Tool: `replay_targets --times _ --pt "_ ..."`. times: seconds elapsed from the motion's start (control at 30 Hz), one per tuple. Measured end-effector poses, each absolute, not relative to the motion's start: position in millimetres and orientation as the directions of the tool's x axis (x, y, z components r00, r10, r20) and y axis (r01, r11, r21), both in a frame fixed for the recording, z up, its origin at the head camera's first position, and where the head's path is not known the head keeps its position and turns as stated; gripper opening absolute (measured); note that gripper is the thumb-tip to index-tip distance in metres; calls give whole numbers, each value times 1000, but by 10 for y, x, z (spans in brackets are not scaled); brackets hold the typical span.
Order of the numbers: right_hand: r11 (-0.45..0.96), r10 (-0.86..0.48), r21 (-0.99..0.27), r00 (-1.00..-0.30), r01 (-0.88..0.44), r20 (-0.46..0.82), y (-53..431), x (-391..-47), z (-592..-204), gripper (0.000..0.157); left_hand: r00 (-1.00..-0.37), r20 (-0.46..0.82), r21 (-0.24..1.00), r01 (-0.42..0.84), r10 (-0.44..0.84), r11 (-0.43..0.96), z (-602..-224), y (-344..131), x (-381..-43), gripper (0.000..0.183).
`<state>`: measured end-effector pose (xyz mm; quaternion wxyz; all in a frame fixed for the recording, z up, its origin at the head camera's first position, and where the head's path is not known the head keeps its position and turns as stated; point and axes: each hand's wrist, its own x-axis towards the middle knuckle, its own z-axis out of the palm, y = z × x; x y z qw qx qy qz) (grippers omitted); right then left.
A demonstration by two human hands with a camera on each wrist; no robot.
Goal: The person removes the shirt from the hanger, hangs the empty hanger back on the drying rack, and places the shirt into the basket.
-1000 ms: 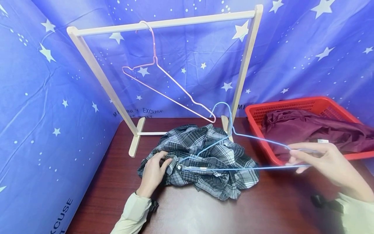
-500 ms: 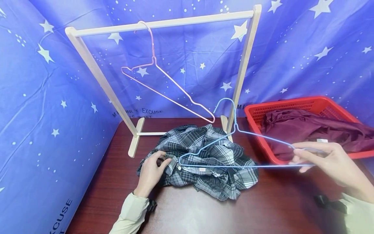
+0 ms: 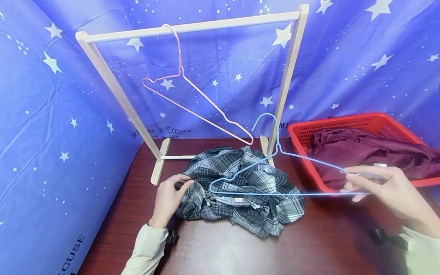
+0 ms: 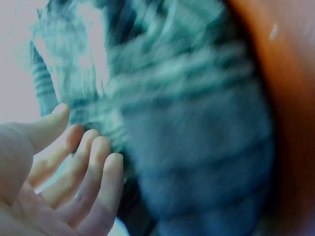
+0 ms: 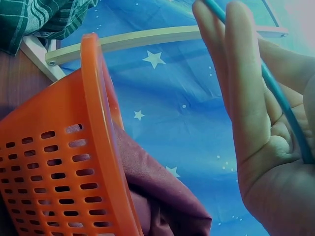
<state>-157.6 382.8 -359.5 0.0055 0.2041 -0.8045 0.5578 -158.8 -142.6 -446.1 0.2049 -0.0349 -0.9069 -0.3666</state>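
A crumpled grey-and-black plaid shirt lies on the table, a small white label showing at its neck. At its left end my left hand pinches the cloth between thumb and fingers; the left wrist view shows the fingertips at the fabric's edge. My right hand grips one end of a blue wire hanger. The hanger's other end overlaps the shirt near its neck, its hook pointing up. In the right wrist view, the hanger's wire runs through the curled fingers.
A wooden rack stands behind the shirt, with a pink hanger on its bar. On the right, a red basket holds maroon cloth. A blue star-patterned curtain surrounds the table.
My left hand has moved left, drawing out the shirt's left edge. The blue hanger has shifted slightly right and its hook has risen, still in my right hand.
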Motion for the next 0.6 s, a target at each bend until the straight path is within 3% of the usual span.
replay_targets --times 0.3,0.6 --pt "294 -314 -897 -920 -330 235 3826 -1538 -3591 30 -885 426 660 162 -187 734 -4154 -1680 -1804 17" --pt "406 -265 -862 -942 -305 208 3780 -1539 -3594 28 -753 578 641 179 -315 746 -3788 -2033 -2055 22"
